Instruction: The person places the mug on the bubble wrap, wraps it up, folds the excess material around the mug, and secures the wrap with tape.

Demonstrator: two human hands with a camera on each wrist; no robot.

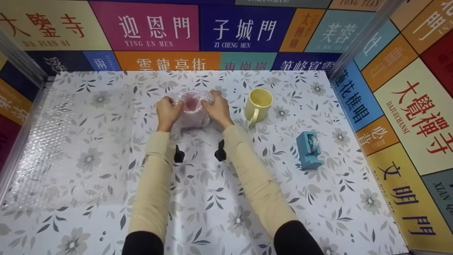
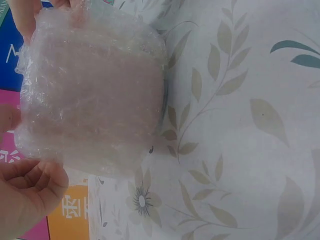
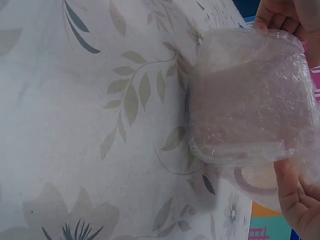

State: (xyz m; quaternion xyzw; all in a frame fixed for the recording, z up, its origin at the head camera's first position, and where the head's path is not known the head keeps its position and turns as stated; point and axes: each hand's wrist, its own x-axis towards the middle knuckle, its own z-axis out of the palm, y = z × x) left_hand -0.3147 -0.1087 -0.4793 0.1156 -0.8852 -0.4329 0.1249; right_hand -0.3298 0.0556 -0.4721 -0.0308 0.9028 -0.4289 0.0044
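Observation:
A pink cup (image 1: 192, 103) stands wrapped in bubble wrap (image 2: 95, 100) near the far middle of the table, its open top showing in the head view. My left hand (image 1: 168, 112) pinches the wrap at the left of the rim, thumb on the near side. On the opposite side, my right hand (image 1: 218, 109) grips the wrap's upper edge, thumb by the opening. Wrinkled plastic covers the cup's side in the right wrist view, where the right hand's fingers (image 3: 292, 200) hold the wrap's edge.
To the right stands a yellow mug (image 1: 260, 108), its handle facing me. A blue tape dispenser (image 1: 308, 152) sits farther right and nearer. A flat bubble wrap sheet (image 1: 70, 152) covers the table's left side. Panels with lettering (image 1: 240, 30) border the back and right.

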